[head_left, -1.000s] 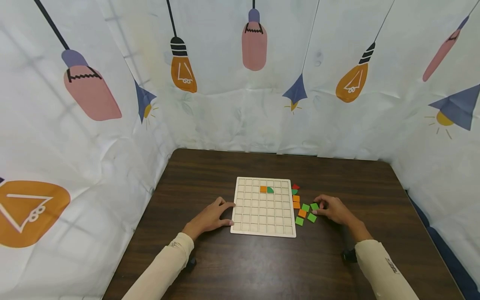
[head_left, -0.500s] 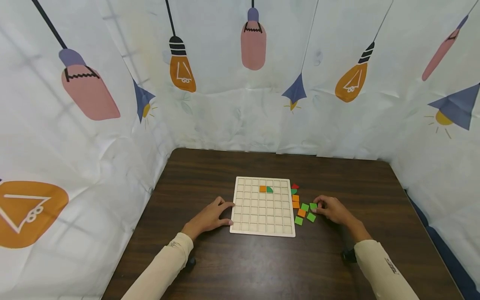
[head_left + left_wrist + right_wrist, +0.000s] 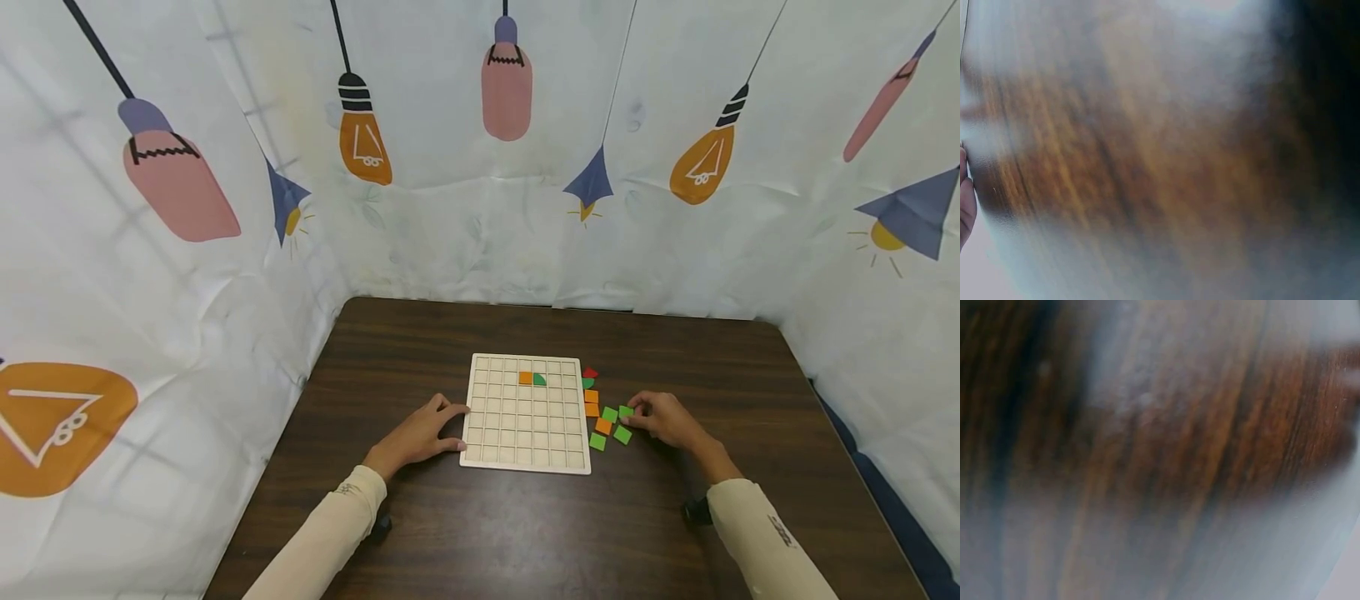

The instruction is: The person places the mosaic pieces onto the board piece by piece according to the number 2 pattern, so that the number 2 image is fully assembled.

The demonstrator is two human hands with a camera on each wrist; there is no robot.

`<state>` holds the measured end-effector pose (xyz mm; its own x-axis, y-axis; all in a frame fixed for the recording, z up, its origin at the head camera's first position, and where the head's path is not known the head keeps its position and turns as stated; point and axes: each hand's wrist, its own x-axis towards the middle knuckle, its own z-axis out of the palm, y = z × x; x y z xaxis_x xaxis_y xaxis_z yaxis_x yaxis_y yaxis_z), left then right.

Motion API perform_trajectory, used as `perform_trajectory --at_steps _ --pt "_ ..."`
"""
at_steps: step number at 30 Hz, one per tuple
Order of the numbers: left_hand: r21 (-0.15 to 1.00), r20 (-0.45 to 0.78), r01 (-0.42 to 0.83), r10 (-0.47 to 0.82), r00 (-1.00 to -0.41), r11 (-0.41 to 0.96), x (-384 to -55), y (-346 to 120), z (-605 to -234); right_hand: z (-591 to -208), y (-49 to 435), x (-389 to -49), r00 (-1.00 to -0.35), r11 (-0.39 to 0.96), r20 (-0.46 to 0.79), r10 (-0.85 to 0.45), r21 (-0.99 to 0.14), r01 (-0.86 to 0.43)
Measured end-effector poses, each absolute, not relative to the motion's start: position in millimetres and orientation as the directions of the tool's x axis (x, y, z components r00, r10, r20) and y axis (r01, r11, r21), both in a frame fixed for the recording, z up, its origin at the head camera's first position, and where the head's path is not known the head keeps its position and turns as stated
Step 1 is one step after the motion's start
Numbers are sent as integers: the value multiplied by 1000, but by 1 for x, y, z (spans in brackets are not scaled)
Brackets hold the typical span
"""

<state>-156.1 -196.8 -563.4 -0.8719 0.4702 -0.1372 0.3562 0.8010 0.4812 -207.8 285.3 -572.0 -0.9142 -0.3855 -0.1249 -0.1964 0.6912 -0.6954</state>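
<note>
A pale wooden grid board (image 3: 525, 425) lies flat on the dark table. One orange square tile (image 3: 526, 378) and a green quarter-circle tile (image 3: 540, 379) sit side by side in its upper cells. My left hand (image 3: 420, 432) is at the board's left edge, thumb and forefinger spread apart and touching the rim. On the other side, my right hand (image 3: 666, 418) pinches a green square tile (image 3: 626, 411) between thumb and fingers, low over the table. The left wrist view catches only fingertips (image 3: 966, 206) at its left border; blurred wood grain fills the right wrist view.
Right of the board lie more loose tiles: a red piece (image 3: 590, 372), a green rounded piece (image 3: 588, 383), several orange squares (image 3: 592, 403) and several green squares (image 3: 597, 442). The brown table (image 3: 480, 533) is bordered by white printed cloth (image 3: 465, 242) at the back and sides.
The right hand's fingertips and the green square tile have shifted very slightly left. The left hand and the board keep their places.
</note>
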Motion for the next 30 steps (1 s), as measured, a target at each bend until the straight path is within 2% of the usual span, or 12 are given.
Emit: perform_trajectory --at_steps 16,30 --pt "492 -143 349 469 -871 798 -154 -198 -562 -571 281 -212 -934 721 -97 -345 -664 -197" --pt "510 -146 346 475 -868 788 -154 -199 -563 -546 252 -226 -941 685 -80 -330 -706 -180"
